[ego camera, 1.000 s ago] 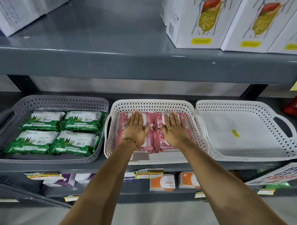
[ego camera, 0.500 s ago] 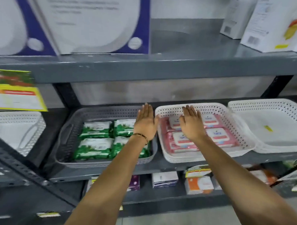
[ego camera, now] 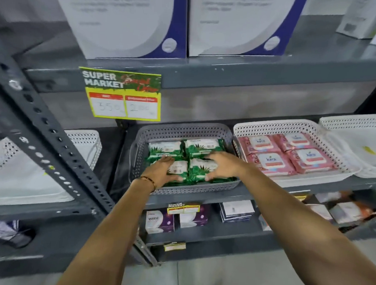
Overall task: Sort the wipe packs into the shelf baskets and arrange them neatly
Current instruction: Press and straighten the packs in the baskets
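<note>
Head cam: four green wipe packs (ego camera: 183,161) lie in a 2x2 block in grey basket (ego camera: 183,131) on mid shelf (ego camera: 267,184); both hands lie flat, fingers spread, gripping nothing, left hand (ego camera: 160,171) on front-left pack, right hand (ego camera: 221,166) on front-right pack. Just right, touching grey one, white basket (ego camera: 276,125) w/ four pink wipe packs (ego camera: 286,155) in 2x2; empty white basket (ego camera: 356,121) further right, another white basket (ego camera: 86,138) far left behind upright post. Yellow price tag (ego camera: 122,94) hangs from upper shelf edge.

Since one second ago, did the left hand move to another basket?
Yes. The left hand moved leftward, from the pink packs in the white basket onto the green packs in the grey basket.
</note>
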### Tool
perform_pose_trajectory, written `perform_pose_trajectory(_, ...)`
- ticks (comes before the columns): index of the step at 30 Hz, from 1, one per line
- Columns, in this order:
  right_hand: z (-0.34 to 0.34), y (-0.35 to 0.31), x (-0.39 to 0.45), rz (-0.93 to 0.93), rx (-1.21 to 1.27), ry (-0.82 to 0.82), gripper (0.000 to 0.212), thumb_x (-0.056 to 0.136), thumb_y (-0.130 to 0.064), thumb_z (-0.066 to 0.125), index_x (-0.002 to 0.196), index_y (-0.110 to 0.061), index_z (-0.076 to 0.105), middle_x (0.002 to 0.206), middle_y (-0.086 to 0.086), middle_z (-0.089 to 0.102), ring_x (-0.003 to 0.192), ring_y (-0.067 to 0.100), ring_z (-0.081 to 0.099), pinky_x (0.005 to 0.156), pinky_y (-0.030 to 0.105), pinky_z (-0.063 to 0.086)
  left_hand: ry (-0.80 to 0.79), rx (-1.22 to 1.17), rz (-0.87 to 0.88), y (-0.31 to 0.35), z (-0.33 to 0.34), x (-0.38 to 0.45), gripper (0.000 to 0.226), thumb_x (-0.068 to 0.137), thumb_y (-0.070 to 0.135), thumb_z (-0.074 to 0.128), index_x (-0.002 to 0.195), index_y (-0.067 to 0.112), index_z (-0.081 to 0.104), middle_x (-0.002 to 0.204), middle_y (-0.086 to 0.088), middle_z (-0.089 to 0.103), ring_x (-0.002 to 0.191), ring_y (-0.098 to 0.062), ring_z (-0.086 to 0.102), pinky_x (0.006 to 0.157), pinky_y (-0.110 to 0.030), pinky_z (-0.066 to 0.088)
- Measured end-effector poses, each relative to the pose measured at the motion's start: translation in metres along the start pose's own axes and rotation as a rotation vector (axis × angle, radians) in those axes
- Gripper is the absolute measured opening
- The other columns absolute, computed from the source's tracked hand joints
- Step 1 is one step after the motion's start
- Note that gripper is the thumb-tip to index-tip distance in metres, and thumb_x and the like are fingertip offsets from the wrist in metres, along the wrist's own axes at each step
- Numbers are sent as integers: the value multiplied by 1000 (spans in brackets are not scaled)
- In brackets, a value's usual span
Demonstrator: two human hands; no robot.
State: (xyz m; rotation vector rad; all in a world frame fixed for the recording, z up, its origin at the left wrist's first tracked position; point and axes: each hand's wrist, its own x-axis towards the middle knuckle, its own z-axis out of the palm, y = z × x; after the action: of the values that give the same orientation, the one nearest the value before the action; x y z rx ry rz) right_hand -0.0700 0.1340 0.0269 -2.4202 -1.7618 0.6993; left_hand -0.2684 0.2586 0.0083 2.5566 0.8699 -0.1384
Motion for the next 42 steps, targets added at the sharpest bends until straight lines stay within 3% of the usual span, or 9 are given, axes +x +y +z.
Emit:
perform_pose_trajectory(3, 6, -4, 8, 6, -28, -24, 89, 70, -37, 80, 144, -15, 34, 151, 11, 36, 135, 29, 39, 111, 38, 35, -16, 68, 12, -2, -2, 0, 87, 76, 42, 70, 143, 10, 25, 153, -9, 24, 139, -26, 25, 113, -38, 25)
perform_pose_trajectory(9, 3, -4, 11, -24, -48, -15, 82, 73, -16, 79, 143, -18, 36, 151, 9, 37, 135, 28, 39, 113, 40, 33, 58, 209, -24, -7, 1, 5, 79, 75, 43, 71, 139, 17, 34, 146, -5, 39, 130, -26, 40, 105, -43, 38)
perform_pose_trajectory(21, 4, -8, 12, -65, -69, 20, 80, 73, -17, 78, 142, -16, 37, 150, 8, 38, 135, 27, 40, 115, 38, 30, 96, 148, -37, -17, -4, 2, 78, 73, 34, 75, 138, 15, 37, 147, -7, 33, 132, -26, 34, 109, -41, 33)
perform_pose_trajectory(25, 1, -9, 13, -53, -74, -20, 82, 72, -22, 79, 143, -18, 36, 150, 7, 36, 136, 28, 37, 114, 41, 30, 123, 157, -6, -18, -5, 4, 84, 68, 42, 76, 137, 14, 37, 146, -8, 34, 134, -25, 29, 110, -41, 29)
perform_pose_trajectory(28, -5, -7, 13, -35, 92, 22, 71, 78, -31, 72, 140, -20, 41, 149, 6, 37, 130, 24, 43, 112, 41, 33, 231, 104, 35, -14, -9, 6, 79, 79, 53, 61, 139, 11, 32, 147, -10, 33, 134, -27, 28, 112, -40, 26)
perform_pose_trajectory(30, -4, -8, 17, 0, 141, 181, 58, 86, -36, 61, 139, -18, 43, 149, 8, 38, 121, 22, 48, 112, 41, 34, 289, 129, 22, -9, -9, 15, 71, 91, 53, 38, 143, 8, 21, 153, -13, 21, 140, -26, 17, 116, -40, 15)
perform_pose_trajectory(33, 11, -13, 36, 83, 11, 385, 56, 97, -40, 38, 144, -10, 30, 153, 16, 29, 141, 32, 27, 118, 46, 22, 269, 120, -82, -2, -5, 34, 68, 96, 49, 14, 146, 6, 0, 156, -13, -3, 143, -24, -7, 117, -38, -4)
perform_pose_trajectory(37, 36, -21, 55, 130, -68, 313, 63, 99, -46, 16, 150, -13, -2, 157, 19, -10, 145, 35, -12, 118, 50, -5, 231, 136, -140, 2, 7, 54, 68, 95, 49, 8, 143, 6, -12, 154, -12, -18, 141, -22, -17, 115, -37, -10)
perform_pose_trajectory(42, 48, -16, 74, 133, -144, 211, 66, 96, -51, 9, 148, -15, -13, 156, 15, -22, 143, 29, -23, 117, 54, -10, 194, 216, -114, -10, 21, 72, 70, 94, 52, 6, 143, 8, -16, 153, -12, -21, 140, -23, -20, 116, -39, -10)
